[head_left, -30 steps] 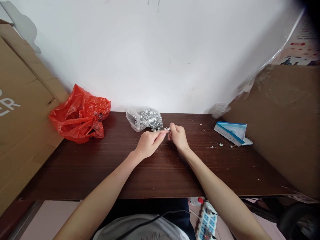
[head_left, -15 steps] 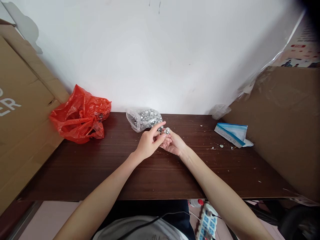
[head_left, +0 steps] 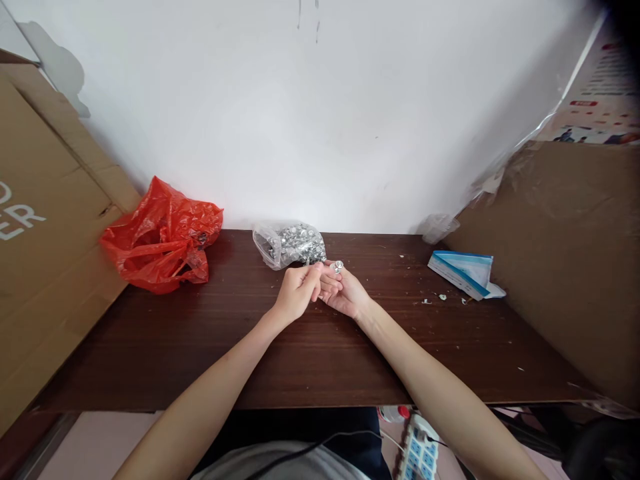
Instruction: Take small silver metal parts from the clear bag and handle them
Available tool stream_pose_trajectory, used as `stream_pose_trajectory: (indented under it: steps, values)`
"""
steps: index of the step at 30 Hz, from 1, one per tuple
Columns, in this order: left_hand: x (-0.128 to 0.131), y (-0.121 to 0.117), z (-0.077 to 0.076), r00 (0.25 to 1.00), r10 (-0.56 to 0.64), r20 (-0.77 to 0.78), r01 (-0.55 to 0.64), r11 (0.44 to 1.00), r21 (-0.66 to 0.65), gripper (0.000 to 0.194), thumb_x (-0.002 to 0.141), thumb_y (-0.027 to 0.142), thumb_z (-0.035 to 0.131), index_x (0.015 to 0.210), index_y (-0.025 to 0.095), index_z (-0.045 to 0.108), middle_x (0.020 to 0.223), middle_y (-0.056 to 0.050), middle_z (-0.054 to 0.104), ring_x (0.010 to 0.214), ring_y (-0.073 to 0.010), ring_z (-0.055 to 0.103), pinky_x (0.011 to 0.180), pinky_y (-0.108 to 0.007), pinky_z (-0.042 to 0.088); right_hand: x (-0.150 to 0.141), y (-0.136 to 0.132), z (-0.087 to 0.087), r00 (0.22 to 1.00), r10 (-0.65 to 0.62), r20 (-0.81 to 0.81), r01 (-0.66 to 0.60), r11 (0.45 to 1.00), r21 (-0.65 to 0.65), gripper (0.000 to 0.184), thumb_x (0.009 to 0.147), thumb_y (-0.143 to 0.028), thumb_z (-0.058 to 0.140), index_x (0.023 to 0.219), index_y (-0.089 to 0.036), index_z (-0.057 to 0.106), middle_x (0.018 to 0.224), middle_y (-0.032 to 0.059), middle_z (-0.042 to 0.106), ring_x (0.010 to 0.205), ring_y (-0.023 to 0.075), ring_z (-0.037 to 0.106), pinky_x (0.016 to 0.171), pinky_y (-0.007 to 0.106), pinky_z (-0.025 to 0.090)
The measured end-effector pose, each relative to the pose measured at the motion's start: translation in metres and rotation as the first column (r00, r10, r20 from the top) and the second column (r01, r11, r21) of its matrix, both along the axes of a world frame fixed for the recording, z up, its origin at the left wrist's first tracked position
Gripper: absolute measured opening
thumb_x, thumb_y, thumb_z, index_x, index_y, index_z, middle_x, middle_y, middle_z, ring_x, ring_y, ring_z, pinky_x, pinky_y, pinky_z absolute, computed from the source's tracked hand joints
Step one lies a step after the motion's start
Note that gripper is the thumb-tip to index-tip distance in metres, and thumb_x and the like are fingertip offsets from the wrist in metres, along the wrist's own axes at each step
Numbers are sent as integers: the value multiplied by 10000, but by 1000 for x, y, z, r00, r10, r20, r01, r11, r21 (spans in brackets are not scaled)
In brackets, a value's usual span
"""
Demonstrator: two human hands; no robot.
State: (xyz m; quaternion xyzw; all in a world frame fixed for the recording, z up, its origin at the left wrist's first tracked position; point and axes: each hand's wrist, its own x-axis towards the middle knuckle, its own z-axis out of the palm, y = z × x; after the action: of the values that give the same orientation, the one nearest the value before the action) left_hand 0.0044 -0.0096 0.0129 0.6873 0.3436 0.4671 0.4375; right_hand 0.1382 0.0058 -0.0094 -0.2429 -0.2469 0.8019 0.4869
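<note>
Small silver metal piece [head_left: 338, 267] sits on the fingertips of the right hand [head_left: 344, 293], palm up and open, just over the desk [head_left: 320, 347]. Left hand [head_left: 296, 293] is curled, fingers pinched right beside it. Clear bag of metal parts [head_left: 289, 243] just behind, red plastic bag [head_left: 160, 235] off left, blue-white booklet [head_left: 463, 270] right.

The left hand [head_left: 296, 293] hides most of the right hand's [head_left: 345, 295] palm
</note>
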Motion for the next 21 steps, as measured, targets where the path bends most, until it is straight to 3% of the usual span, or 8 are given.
stream_pose_trajectory:
  steps: [2,5,7,10,12,15,18,21]
  values:
    - [1,-1,-1,1000,25,-12,-24,1000,20,561,928,519,381,758,118,733,403,24,429,423,-86,415,526,-238,415,0,1,-1,999,-45,5,45,999,-12,509,972,-304,365,510,-202,176,393,-75,183,380,80,196,445,192,342]
    - [1,1,-3,998,46,40,-46,999,-6,498,916,513,420,1083,121,678,430,57,428,413,-82,390,488,-222,390,0,3,-5,1000,-20,6,20,1000,-19,511,969,-330,378,517,-204,175,392,-77,179,380,81,213,452,198,355]
    - [1,2,-5,999,2,38,-1,999,-39,496,916,505,428,1134,119,649,440,58,453,428,-87,420,516,-225,415,0,4,-8,1000,6,-1,-6,1000,-29,514,970,-344,377,515,-206,183,395,-80,178,380,79,215,453,197,362]
    - [1,2,-6,1000,-18,-13,18,999,-36,518,926,498,405,803,110,725,413,27,456,459,-98,475,590,-244,455,0,4,-9,1000,-10,-3,10,999,-52,517,971,-348,377,504,-207,204,401,-80,186,382,80,221,457,192,375]
    - [2,2,-6,999,34,-22,-35,999,-17,573,931,501,387,663,113,713,391,20,426,438,-93,455,554,-239,434,0,4,-9,1000,-26,-16,24,998,-66,514,974,-325,364,496,-207,218,401,-78,190,383,83,220,460,193,381]
    - [0,3,-4,994,107,10,-107,994,8,512,926,494,404,899,105,735,409,43,414,410,-79,395,481,-221,376,1,4,-8,998,-12,-68,6,997,-81,515,988,-308,306,489,-207,230,398,-75,191,382,87,210,450,199,373]
    - [-1,4,-3,998,62,29,-62,998,-17,512,919,484,430,1210,108,619,437,63,437,421,-81,397,493,-216,389,0,4,-8,995,20,-95,-28,996,-87,519,996,-298,272,486,-207,252,395,-73,200,378,89,213,441,203,364]
    - [1,2,-3,1000,23,20,-22,999,-42,523,915,493,429,1169,90,647,431,58,435,433,-86,421,523,-224,417,0,4,-10,996,10,-84,-17,995,-94,527,1001,-295,260,482,-205,274,389,-71,212,377,90,228,445,205,371]
